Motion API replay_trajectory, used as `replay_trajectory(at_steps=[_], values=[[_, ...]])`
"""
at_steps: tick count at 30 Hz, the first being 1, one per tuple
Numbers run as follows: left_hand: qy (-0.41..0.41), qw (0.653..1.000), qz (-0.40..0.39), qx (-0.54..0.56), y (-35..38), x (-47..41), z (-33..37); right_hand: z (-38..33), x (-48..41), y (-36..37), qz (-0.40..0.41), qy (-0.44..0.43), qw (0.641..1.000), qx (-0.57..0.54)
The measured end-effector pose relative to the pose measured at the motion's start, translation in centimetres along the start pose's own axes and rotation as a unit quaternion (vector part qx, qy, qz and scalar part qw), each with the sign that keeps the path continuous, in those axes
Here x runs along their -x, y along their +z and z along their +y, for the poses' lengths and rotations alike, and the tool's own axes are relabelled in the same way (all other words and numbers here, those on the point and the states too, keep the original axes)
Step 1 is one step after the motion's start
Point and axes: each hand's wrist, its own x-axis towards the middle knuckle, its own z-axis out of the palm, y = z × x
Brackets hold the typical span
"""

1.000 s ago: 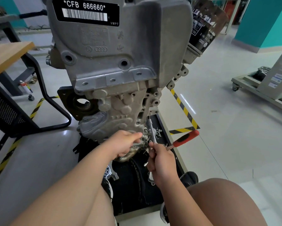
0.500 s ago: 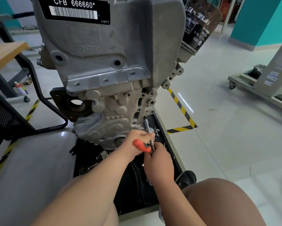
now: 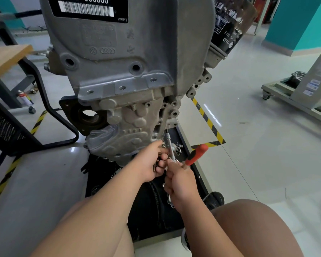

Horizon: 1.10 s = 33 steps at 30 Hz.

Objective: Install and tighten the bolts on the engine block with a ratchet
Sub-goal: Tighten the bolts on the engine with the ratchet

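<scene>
While it hangs nose-down over a black tray point(image 3: 107, 182) on the floor, the single engine block point(image 3: 130, 71) fills the upper middle of the head view: dull grey cast metal, rough and ribbed, with two large round holes in its upper face and three small ones along the ledge below. Its black label point(image 3: 93, 8) carries a white barcode, the digits "666660*" and the letters "VWPT"; one VW roundel and one set of four Audi rings are cast beneath. One black oil filter point(image 3: 228, 28) juts from the block's right side, printed with white rings and upside-down writing too small to read. One ratchet point(image 3: 196, 154) with a red handle sits at the block's lower right edge, its silver extension bar point(image 3: 170, 145) reaching up to the casting. The right hand point(image 3: 180, 180) has its grip curled round the ratchet's head. The left hand point(image 3: 150, 164) has its grip curled on small brass-coloured pieces point(image 3: 158, 158), forefinger tip touching the bar.
</scene>
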Motion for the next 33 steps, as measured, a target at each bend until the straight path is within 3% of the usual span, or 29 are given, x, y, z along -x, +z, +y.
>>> replay_trajectory(at_steps=[5,12,14,18,23,26,33], values=[[0.006,0.995,-0.008,0.1,-0.5,0.7,0.2,-0.2,-0.3,-0.2,-0.041,0.072,0.991,-0.109],[0.037,0.995,-0.027,0.094,-0.7,1.3,0.0,-0.4,-0.4,-0.6,-0.069,0.127,0.967,-0.208],[0.041,0.994,-0.036,0.095,-0.7,1.5,-0.1,-0.5,-0.5,-0.9,-0.072,0.12,0.979,-0.151],[0.036,0.995,-0.034,0.087,-1.0,1.5,-0.4,-0.7,-0.2,-1.6,-0.034,0.016,0.994,0.102],[-0.017,0.993,-0.015,0.12,-1.6,0.9,-0.4,-0.8,1.6,-3.6,0.013,-0.092,0.929,0.357],[-0.035,0.988,0.003,0.149,-1.6,0.5,-0.5,-1.0,2.3,-4.0,0.0,-0.143,0.911,0.387],[-0.008,0.991,-0.001,0.133,-1.6,0.7,-0.7,-1.5,2.4,-3.0,0.027,-0.105,0.935,0.338]])
